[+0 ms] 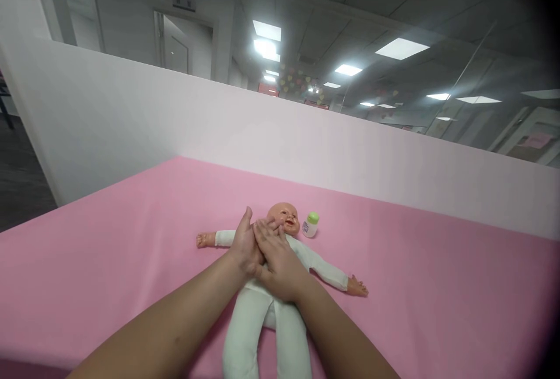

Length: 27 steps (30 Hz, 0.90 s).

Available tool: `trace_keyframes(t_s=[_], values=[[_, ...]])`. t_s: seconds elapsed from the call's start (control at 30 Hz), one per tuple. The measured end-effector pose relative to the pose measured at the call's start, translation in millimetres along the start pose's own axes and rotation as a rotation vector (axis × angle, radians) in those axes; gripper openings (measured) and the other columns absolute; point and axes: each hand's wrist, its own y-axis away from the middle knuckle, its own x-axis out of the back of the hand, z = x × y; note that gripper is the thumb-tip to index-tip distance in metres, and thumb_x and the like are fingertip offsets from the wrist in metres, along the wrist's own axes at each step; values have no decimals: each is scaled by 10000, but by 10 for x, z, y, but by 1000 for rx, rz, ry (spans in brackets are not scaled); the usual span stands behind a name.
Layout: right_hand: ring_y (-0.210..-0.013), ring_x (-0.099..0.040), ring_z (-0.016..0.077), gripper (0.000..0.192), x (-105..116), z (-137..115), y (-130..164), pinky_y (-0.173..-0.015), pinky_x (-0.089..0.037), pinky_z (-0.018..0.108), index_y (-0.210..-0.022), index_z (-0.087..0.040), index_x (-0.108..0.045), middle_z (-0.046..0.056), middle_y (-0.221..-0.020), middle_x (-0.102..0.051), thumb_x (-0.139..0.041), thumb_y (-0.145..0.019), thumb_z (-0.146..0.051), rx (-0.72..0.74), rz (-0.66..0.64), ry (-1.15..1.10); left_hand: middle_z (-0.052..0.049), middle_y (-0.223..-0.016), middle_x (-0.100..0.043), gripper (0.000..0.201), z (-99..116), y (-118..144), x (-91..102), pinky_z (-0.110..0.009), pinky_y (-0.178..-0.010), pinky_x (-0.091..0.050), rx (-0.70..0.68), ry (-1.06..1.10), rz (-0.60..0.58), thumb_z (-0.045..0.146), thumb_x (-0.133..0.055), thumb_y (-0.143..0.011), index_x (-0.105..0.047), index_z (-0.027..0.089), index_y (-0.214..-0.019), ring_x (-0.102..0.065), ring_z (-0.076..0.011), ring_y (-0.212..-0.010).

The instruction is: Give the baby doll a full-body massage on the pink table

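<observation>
A baby doll [286, 213] with a hard plastic head and a white cloth body lies on its back, arms spread wide. Above its chest, my two hands meet. My left hand [245, 246] is turned palm up with its thumb stretched out. Across that palm lies my right hand [282, 262], palm down, fingers extended flat. Neither hand grips an object. Whether they touch the doll's chest cannot be made out. Beside the doll's head stands a small white bottle [310, 225] with a green cap.
A pink sheet [131, 239] covers the table. Along its far side runs a white low wall [245, 116], with glass above it. Beyond are doors [175, 46] and bright ceiling lights. Dark floor [21, 181] shows at the left.
</observation>
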Motion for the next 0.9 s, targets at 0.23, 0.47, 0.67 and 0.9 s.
trace_keyframes(t_s=[0.23, 0.47, 0.67, 0.9], values=[[-1581, -35, 286, 855, -57, 100, -30, -1282, -32, 546, -1645, -197, -122, 76, -1700, -88, -412, -1001, -680, -121, 39, 48, -294, -1354, -616, 846, 145, -18, 21, -527, -1057, -508, -22, 8, -34, 708, -401, -958, -469, 28, -1457, -640, -378, -1238], [-1559, -199, 285, 819, -12, 33, -19, -1277, -112, 542, -1621, -202, -254, 94, -1665, -240, -539, -975, -617, -9, -45, -54, -288, -1403, -584, 839, 433, -71, 180, -438, -989, -564, -148, 14, 18, 701, -432, -947, -485, 25, -1442, -633, -343, -1257], [-1540, -266, 239, 722, -3, -7, -8, -1285, -150, 478, -1618, -214, -272, 82, -1649, -306, -516, -1012, -523, 178, -16, -165, -281, -1413, -583, 836, 366, -35, 144, -443, -1004, -555, -126, -53, 27, 715, -440, -936, -531, 35, -1414, -619, -353, -1275], [-1563, -154, 338, 925, -38, -79, -21, -1245, 42, 627, -1646, -216, -118, 113, -1681, -191, -554, -948, -638, 90, -3, 7, -274, -1448, -556, 845, 240, 4, 59, -530, -1080, -487, -84, -37, -38, 711, -472, -924, -471, 73, -1479, -558, -372, -1344]])
